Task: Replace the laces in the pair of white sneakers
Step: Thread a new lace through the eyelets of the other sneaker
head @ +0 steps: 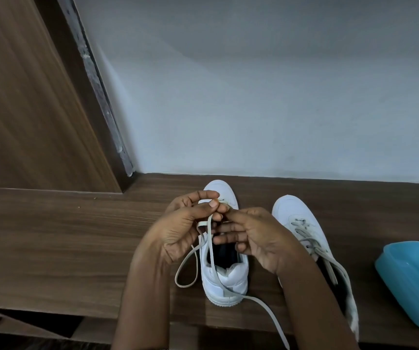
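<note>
Pinching the lace (210, 245) at the front eyelets, the left hand (178, 223) is held over the middle sneaker (228, 281), which is stood toe-away on the wooden shelf (51, 236) for easier threading. The right hand (259, 238) is curled alongside, its grasp hidden. The laced sneaker (294, 213) is kept beside.

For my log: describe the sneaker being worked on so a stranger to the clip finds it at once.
On the brown wooden ledge below the pale wall stand two white sneakers. It is the left sneaker, under the left hand and right hand, farther from the blue container. Its lace trails loose over the heel; the right sneaker is laced up its front.
</note>
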`<state>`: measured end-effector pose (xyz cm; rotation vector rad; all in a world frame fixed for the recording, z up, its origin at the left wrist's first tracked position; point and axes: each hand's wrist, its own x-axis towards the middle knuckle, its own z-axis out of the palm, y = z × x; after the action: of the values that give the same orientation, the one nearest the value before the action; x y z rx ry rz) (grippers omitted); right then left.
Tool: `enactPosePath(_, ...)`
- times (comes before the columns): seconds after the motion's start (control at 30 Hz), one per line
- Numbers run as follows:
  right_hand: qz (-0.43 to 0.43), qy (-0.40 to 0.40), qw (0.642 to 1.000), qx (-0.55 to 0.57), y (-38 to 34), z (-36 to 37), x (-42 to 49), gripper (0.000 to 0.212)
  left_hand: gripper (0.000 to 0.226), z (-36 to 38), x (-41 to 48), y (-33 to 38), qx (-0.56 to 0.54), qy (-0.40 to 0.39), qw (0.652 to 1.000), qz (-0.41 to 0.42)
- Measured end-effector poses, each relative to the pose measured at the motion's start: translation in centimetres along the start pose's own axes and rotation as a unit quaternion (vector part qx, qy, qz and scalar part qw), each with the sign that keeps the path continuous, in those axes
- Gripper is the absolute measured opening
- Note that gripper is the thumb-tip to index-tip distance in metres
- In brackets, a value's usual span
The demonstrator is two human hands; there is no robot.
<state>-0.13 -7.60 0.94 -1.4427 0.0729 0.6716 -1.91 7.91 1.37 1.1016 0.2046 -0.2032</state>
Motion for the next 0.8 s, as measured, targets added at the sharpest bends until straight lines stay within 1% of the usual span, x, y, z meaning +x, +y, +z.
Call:
enactPosePath(0.13, -0.001, 0.029, 0.998, 0.056, 0.2, 0.9, 0.0, 0.012, 0.029, -0.3, 0.1, -0.1, -0.001, -0.028, 1.000, -0.003)
enactPosePath(0.27, 0.018, 0.055, 0.989, 0.139, 0.5, 1.9, 0.2, 0.012, 0.029, -0.5, 0.1, -0.2, 0.014, -0.057, 0.998, 0.015)
enactPosePath(0.33, 0.024, 0.057, 0.988, 0.141, 0.6, 2.3, 0.2, 0.009, 0.030, -0.9, 0.0, -0.1, 0.030, -0.053, 0.998, 0.025)
enactPosePath(0.4, 0.013, 0.067, 0.993, 0.100, 0.6, 2.5, 0.2, 0.003, 0.026, -1.5, 0.0, 0.0, 0.080, -0.023, 0.995, 0.046)
enactPosePath(0.47, -0.016, 0.089, 0.994, 0.058, 0.1, 2.1, 0.1, 0.010, 0.020, -2.4, 0.2, 0.0, 0.160, 0.033, 0.984, 0.073)
enactPosePath(0.53, -0.067, 0.098, 0.992, -0.031, -0.8, 1.2, -0.4, 0.019, 0.018, -3.3, 0.5, -0.3, 0.187, 0.066, 0.977, 0.079)
enactPosePath(0.6, -0.111, 0.071, 0.982, -0.138, -1.5, 0.1, -1.0, 0.022, 0.020, -3.3, 0.8, -0.6, 0.177, 0.069, 0.978, 0.081)
enactPosePath(0.63, -0.124, 0.042, 0.977, -0.169, -1.6, -0.3, -1.2, 0.024, 0.021, -3.0, 0.9, -0.8, 0.179, 0.070, 0.978, 0.085)
enactPosePath(0.7, -0.150, -0.005, 0.971, -0.188, -1.7, -0.8, -1.4, 0.026, 0.022, -2.2, 1.2, -1.0, 0.190, 0.054, 0.975, 0.098)
enactPosePath(0.8, -0.195, 0.003, 0.964, -0.182, -1.4, -0.7, -1.1, 0.025, 0.020, -1.3, 1.4, -1.6, 0.228, 0.003, 0.970, 0.079)
